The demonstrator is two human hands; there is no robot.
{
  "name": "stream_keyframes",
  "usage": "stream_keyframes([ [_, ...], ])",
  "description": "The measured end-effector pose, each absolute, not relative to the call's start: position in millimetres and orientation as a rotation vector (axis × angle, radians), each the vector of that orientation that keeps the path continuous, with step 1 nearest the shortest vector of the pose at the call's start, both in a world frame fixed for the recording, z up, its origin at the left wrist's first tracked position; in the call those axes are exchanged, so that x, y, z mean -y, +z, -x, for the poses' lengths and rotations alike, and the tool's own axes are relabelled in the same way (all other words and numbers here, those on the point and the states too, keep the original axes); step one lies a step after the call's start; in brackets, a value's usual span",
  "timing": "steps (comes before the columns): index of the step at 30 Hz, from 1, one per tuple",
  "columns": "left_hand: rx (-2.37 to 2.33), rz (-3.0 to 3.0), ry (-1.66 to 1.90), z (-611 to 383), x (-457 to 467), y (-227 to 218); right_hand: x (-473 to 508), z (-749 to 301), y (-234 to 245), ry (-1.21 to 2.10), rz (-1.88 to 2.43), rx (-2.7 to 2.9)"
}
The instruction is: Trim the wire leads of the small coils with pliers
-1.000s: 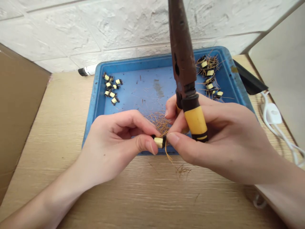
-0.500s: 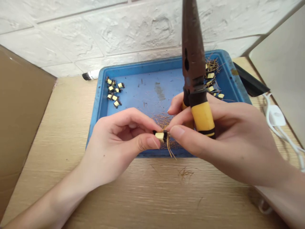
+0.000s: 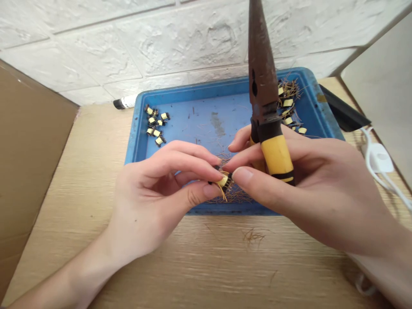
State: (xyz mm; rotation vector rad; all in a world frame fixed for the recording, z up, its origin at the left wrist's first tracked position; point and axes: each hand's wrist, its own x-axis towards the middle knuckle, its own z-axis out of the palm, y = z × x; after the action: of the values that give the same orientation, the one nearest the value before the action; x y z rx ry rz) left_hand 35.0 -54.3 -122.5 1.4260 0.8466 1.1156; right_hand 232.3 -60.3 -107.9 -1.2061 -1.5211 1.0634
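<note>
My left hand [image 3: 161, 193] pinches a small yellow and black coil part [image 3: 222, 181] between thumb and fingers, just over the near rim of the blue tray [image 3: 138, 124]. My right hand [image 3: 296, 189] grips rusty long-nose pliers [image 3: 262, 81] by their yellow handle, jaws pointing up and away, while its thumb and forefinger touch the same part's thin copper leads. Under the part lies a heap of cut copper wire bits [image 3: 238, 195] in the tray.
Several trimmed coil parts [image 3: 156, 126] lie at the tray's far left; untrimmed ones with wires [image 3: 289, 107] sit at its far right. A marker [image 3: 125, 102] lies behind the tray. Cardboard [image 3: 28, 163] stands on the left, a black object [image 3: 344, 112] and white cable [image 3: 380, 161] on the right.
Both hands have lifted slightly toward the tray. The left fingers have turned the coil part, and the pliers have swung a little to the right.
</note>
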Motion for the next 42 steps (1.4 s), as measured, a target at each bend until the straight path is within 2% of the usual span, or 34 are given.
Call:
stream_keyframes([
  [42, -0.775, -1.445, 1.127, -35.4, 53.1, -124.1, 63.3, -236.2, -108.8, 0.948, 1.209, 1.632],
])
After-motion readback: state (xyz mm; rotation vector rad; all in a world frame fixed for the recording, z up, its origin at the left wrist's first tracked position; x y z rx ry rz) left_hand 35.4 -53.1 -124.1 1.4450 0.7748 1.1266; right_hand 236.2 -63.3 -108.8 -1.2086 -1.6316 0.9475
